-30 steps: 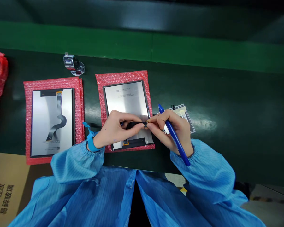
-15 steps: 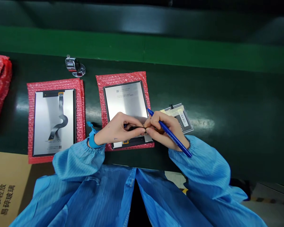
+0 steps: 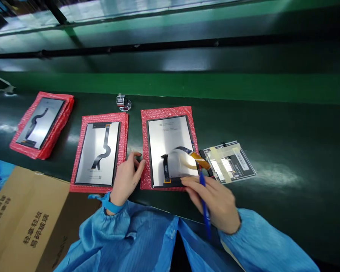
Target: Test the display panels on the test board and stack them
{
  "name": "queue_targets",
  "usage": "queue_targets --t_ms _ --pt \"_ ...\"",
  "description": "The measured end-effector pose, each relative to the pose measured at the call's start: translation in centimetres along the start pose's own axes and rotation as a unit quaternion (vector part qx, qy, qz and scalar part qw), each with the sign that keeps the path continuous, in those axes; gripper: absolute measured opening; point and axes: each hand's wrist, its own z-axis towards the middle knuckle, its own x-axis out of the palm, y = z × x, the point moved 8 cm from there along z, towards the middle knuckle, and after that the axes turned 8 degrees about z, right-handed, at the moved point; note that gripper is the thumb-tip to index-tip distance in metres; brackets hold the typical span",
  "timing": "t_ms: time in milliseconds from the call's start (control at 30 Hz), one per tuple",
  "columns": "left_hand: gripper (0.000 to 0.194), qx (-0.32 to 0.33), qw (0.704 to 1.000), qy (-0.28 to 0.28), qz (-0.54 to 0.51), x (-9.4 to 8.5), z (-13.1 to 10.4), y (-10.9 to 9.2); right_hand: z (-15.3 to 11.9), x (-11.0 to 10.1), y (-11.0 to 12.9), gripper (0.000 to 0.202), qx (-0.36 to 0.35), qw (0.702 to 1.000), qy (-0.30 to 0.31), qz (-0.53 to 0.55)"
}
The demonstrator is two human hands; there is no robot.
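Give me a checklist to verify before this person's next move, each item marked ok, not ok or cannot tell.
1. Middle display panel lying on its red bubble wrap: ok.
2. Blue pen kept in the right hand: ok, though it is blurred.
3. Left hand off the metal back of the middle display panel: ok, it is beside it.
4. Lower right corner of the middle display panel in clear view: not ok, the right hand's fingers overlap it.
5. Orange-ended ribbon joined to the circuit board: cannot tell, the ribbon is blurred.
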Motion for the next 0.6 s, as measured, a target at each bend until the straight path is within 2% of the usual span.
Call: queue_targets --t_ms 100,167,267,300,400,467,600 --pt "0.017 0.01 0.999 0.009 0.032 1.5 0.4 0.5 0.8 4.2 1.2 0.045 -0.073 0.986 0.046 -0.143" --pt "0.018 0.028 0.999 0.009 0.013 1.7 0.8 0.2 1.2 5.7 1.1 0.051 -0.07 0.978 0.06 -0.186" --pt "0.021 0.032 0.99 0.029 -0.138 1.5 0.8 -0.6 1.1 6.4 1.2 0.063 -0.058 0.98 0.045 -0.187" --pt "0.022 0.017 0.975 0.047 -0.215 1.6 0.6 -0.8 0.9 6.4 1.4 0.069 -0.058 0.981 0.031 -0.182" --pt "0.023 -0.054 0.908 0.093 -0.405 2.5 -0.1 -1.8 0.5 5.4 2.4 0.083 -0.072 0.983 -0.044 -0.16" --pt "0.032 -0.073 0.879 0.114 -0.457 3.3 -0.4 -3.1 0.1 4.1 3.0 0.087 -0.078 0.984 -0.102 -0.124" --pt "0.046 -0.05 0.865 0.165 -0.472 5.2 -0.3 -6.1 -0.8 1.2 2.7 0.077 -0.031 0.978 -0.201 -0.04"
